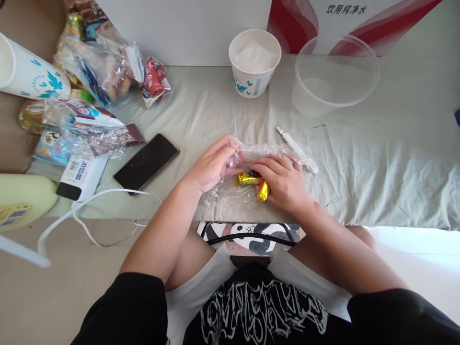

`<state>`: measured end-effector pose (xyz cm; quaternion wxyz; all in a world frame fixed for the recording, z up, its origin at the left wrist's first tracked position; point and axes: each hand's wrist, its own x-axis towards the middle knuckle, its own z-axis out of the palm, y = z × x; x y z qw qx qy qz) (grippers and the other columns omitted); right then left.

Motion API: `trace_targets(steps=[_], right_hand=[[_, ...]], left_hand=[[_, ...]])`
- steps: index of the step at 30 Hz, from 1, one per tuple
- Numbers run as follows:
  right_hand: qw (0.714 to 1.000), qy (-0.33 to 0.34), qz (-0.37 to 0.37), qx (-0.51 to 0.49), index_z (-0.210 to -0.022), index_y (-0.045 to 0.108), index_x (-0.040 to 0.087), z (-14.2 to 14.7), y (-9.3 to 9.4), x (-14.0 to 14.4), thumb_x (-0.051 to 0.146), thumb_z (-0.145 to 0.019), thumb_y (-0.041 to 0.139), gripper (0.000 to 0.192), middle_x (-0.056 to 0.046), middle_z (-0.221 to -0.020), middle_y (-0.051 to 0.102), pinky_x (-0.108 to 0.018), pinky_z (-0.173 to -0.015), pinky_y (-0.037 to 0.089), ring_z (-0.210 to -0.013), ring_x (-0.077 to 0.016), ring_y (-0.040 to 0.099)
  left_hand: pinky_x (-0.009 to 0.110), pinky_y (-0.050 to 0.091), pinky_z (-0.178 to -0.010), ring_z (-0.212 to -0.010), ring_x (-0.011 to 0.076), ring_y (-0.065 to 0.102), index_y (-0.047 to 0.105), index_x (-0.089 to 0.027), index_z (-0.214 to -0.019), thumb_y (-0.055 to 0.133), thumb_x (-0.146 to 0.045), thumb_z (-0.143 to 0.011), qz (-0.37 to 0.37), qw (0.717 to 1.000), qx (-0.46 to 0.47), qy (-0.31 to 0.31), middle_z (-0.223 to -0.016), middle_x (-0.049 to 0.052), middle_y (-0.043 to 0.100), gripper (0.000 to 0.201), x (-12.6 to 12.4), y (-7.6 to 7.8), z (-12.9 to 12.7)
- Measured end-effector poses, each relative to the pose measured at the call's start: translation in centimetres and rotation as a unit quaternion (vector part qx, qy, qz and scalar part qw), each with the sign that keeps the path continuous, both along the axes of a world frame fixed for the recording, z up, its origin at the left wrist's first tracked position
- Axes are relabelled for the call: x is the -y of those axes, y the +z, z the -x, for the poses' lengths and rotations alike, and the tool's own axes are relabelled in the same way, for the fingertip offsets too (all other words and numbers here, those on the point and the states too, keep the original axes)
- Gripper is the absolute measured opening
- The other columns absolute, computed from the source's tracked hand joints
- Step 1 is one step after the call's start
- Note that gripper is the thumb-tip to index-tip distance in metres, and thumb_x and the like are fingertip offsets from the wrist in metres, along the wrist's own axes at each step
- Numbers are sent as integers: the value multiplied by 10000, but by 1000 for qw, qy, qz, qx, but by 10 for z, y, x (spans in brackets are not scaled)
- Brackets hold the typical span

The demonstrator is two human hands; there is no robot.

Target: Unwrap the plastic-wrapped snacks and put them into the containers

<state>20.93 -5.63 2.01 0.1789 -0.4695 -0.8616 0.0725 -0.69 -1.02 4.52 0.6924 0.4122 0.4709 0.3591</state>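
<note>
A clear plastic bag (230,194) lies on the pale cloth in front of me. My left hand (212,165) pinches the bag's upper left edge. My right hand (285,184) rests on the bag and presses on gold-wrapped candies (247,178) that lie inside or under the plastic; a second gold piece (263,190) pokes out by my right thumb. Both hands touch the bag, fingers curled.
A black phone (145,163) lies left of my hands, next to a white power bank (81,176) with a cable. Snack packets (89,72) pile at the far left. A paper cup (255,62), a clear plastic tub (336,76) and a white utility knife (296,148) sit behind.
</note>
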Motion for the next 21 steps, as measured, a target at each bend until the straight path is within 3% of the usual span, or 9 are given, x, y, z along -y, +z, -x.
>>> trace_targets(steps=[4,8,12,16,21], right_hand=[[999,15,-21,-27,-1295,708,245,-3,-1,0,265,-991,562,338,-88,-1214,789,-428,-992,438,-1179,-282,649],[995,0,-73,-62,-1251,712,229,-8,-7,1,377,-999,552,333,-107,-1129,795,-472,-1061,431,-1060,-285,697],[986,-15,-38,-165,-1233,654,223,-15,-9,1,506,-952,568,408,-133,-1096,760,-462,-971,506,-997,-289,704],[933,-50,92,-345,-1294,581,236,-19,-15,-3,519,-921,555,469,-115,-1062,703,-415,-801,553,-909,-268,682],[844,-77,170,-502,-1289,556,280,-13,-22,-14,514,-920,529,438,-76,-1019,673,-407,-783,562,-901,-255,676]], left_hand=[[388,657,-739,-910,229,776,486,-236,-899,638,-422,-877,38,999,26,26,-949,12,666,242,-3,5,3],[291,613,-635,-828,196,764,478,-242,-900,610,-405,-889,22,994,-12,105,-873,-4,631,211,-9,1,2],[183,342,-402,-524,88,577,501,-218,-804,603,-266,-864,11,981,-83,173,-744,-23,534,127,-14,-5,-2],[198,164,-377,-402,39,277,479,-211,-710,586,-200,-846,16,980,-112,166,-611,-66,349,173,-15,-7,-5],[202,154,-383,-419,45,261,467,-222,-719,596,-254,-831,-6,983,-90,161,-614,-69,325,173,-14,-5,-1]])
